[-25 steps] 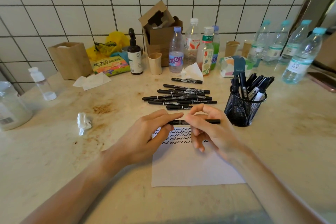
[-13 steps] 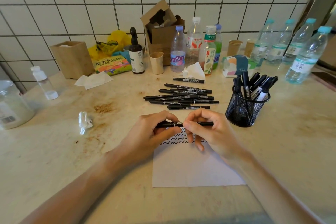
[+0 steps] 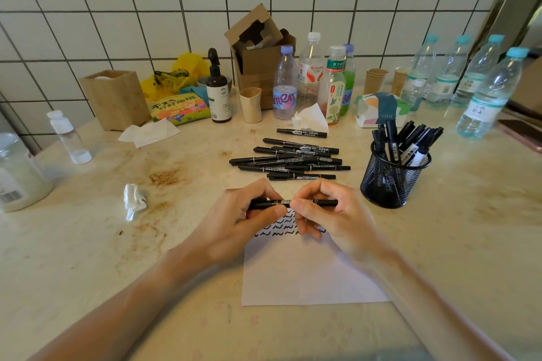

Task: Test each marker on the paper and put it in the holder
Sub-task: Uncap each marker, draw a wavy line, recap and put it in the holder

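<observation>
Both hands hold one black marker [image 3: 293, 203] level above the top edge of the white paper [image 3: 308, 272]. My left hand [image 3: 234, 223] pinches its left end, my right hand [image 3: 331, 214] its right half. Rows of black squiggles [image 3: 281, 228] show on the paper under my fingers. A pile of several black markers [image 3: 290, 160] lies just beyond my hands. A black mesh holder [image 3: 393, 182] with several markers standing in it sits to the right of my right hand.
A crumpled tissue [image 3: 133, 201] lies to the left. Along the tiled wall stand several bottles [image 3: 311, 73], a cardboard box [image 3: 258, 58], a pump bottle [image 3: 217, 91], a wooden box [image 3: 117, 99], a tissue pack [image 3: 378, 110] and paper cups [image 3: 375, 79]. A jar [image 3: 17, 173] sits at far left.
The marker's two parts have come together between my hands; its visible length has shortened, and my hands have closed in on each other over the paper's top edge.
</observation>
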